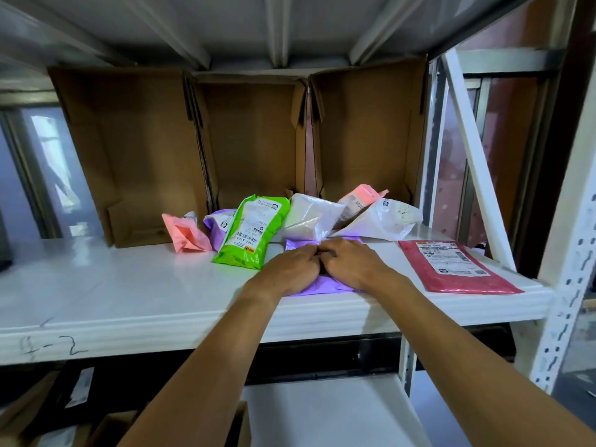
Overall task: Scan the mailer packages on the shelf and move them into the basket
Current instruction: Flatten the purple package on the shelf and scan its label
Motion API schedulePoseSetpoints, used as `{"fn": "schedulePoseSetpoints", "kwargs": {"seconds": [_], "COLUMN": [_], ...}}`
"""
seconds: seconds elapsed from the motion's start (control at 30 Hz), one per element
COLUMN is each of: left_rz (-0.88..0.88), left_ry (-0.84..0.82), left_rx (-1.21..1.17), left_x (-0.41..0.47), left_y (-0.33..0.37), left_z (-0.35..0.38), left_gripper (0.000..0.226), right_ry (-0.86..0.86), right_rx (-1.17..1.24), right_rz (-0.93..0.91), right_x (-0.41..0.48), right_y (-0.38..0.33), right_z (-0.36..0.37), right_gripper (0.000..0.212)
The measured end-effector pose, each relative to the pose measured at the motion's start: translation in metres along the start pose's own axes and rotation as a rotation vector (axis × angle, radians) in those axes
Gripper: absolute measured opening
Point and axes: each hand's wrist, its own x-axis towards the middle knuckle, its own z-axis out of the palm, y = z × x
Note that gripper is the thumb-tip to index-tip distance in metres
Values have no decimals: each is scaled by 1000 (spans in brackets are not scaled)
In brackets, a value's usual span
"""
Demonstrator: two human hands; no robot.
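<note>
A flat purple mailer (325, 285) lies near the front edge of the white shelf (129, 291). My left hand (290, 269) and my right hand (350, 262) rest side by side on top of it, fingers curled down onto its far part. Whether they grip it I cannot tell. Behind the hands stand a green mailer (251, 233) with a white label, a white mailer (309, 217) and another white mailer (380, 222). No basket or scanner is in view.
A pink mailer (185, 232), a small purple mailer (217, 225) and a salmon mailer (358, 196) also sit at the back. A red labelled mailer (451, 266) lies flat at right. Three open cardboard boxes (254, 137) line the rear. A perforated upright (567, 285) stands right.
</note>
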Motion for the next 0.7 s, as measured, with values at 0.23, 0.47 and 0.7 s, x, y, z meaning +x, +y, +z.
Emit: {"fn": "schedulePoseSetpoints", "kwargs": {"seconds": [0.23,0.47,0.7], "left_rz": [-53,-18,-116], "left_ry": [-119,-139,-115], "left_rx": [56,110,84], "left_x": [12,10,-5], "left_y": [-5,-8,-4], "left_z": [5,7,6], "left_gripper": [58,60,82], "right_ry": [-60,-125,-174], "right_rx": [-128,-149,-130], "right_rz": [-82,54,50], "right_x": [1,-7,-23], "right_y": [1,-1,-2], "right_z": [3,-2,-4], "right_gripper": [48,62,63]}}
